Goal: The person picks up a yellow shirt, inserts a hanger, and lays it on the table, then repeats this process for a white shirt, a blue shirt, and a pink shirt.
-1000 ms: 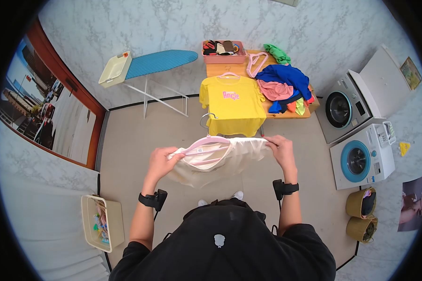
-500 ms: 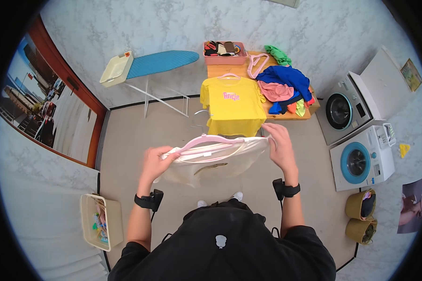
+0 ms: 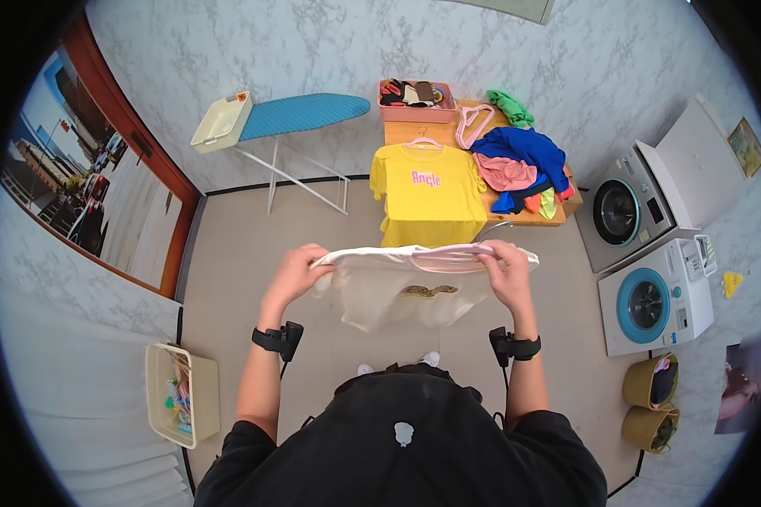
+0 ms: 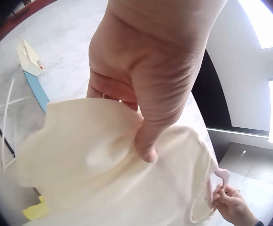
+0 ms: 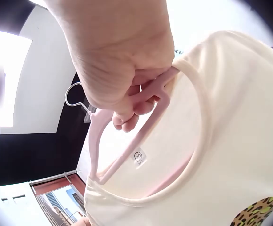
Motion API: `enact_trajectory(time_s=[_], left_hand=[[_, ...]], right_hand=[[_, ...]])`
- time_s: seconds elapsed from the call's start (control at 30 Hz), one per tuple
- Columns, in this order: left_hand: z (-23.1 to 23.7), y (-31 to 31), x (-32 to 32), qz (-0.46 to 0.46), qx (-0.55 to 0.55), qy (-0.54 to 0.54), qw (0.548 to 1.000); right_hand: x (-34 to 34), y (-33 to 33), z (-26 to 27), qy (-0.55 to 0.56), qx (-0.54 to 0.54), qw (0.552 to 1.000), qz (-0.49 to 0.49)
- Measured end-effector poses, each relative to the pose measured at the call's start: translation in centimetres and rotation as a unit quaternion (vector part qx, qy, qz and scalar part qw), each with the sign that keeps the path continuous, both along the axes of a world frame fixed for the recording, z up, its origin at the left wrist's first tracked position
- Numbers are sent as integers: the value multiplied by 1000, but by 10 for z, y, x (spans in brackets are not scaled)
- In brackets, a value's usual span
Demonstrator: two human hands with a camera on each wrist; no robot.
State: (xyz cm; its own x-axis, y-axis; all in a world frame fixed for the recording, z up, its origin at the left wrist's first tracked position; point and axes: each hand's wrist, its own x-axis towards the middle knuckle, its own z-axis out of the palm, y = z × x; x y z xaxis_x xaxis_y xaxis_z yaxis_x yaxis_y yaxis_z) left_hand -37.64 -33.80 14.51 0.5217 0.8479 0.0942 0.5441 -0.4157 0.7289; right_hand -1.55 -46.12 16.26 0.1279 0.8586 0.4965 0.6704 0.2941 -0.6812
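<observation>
A cream T-shirt [image 3: 372,296] with a leopard-print patch hangs between both hands in front of the body. My left hand [image 3: 298,275] pinches its shoulder cloth, thumb [image 4: 147,149] on the near face and the other fingers mostly hidden behind. My right hand [image 3: 509,275] grips the pink hanger [image 5: 93,141] near its middle, fingers curled round the bar. The hanger lies partly inside the neckline [image 5: 204,113], and its metal hook [image 5: 73,96] sticks out past the hand. Beyond the hands, a yellow T-shirt [image 3: 427,198] on another hanger is draped over the wooden table [image 3: 397,133].
On the table are a pink basket [image 3: 414,114], spare pink hangers [image 3: 473,127] and a heap of clothes [image 3: 528,152]. An ironing board [image 3: 309,117] stands back left. Washing machines [image 3: 655,296] line the right. A cream basket [image 3: 203,401] sits at left.
The hanger has shifted right inside the cream T-shirt, its hook swinging from left to right. My right hand has moved from the sleeve to the hanger; the left now pinches only cloth.
</observation>
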Motion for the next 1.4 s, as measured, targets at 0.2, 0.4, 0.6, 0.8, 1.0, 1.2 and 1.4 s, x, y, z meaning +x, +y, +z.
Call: enact_trajectory(time_s=[0.2,0.4,0.6,0.8,1.0,1.2,1.4], left_hand=[[-23,16,-26,98,18,-40,994],[-42,2,22,192,148,-123,962],[-43,-41,95,-90,-71,-76,990],[-86,-52,121,-133,-171,20,976],[-111,-43,88,11,-109,-22,994],[-57,-53,27,105,28,55,993],[-24,-45,-8,140,-17,35,989]], right_hand=[[28,-9,-10,56,-24,997,-56],[4,-2,-27,86,-14,991,-98],[-34,33,-81,321,-154,932,66],[-91,66,-109,474,-169,843,192],[-97,80,-91,447,-181,839,251],[-72,78,-84,303,-163,895,284],[-22,68,-85,-9,-45,999,8]])
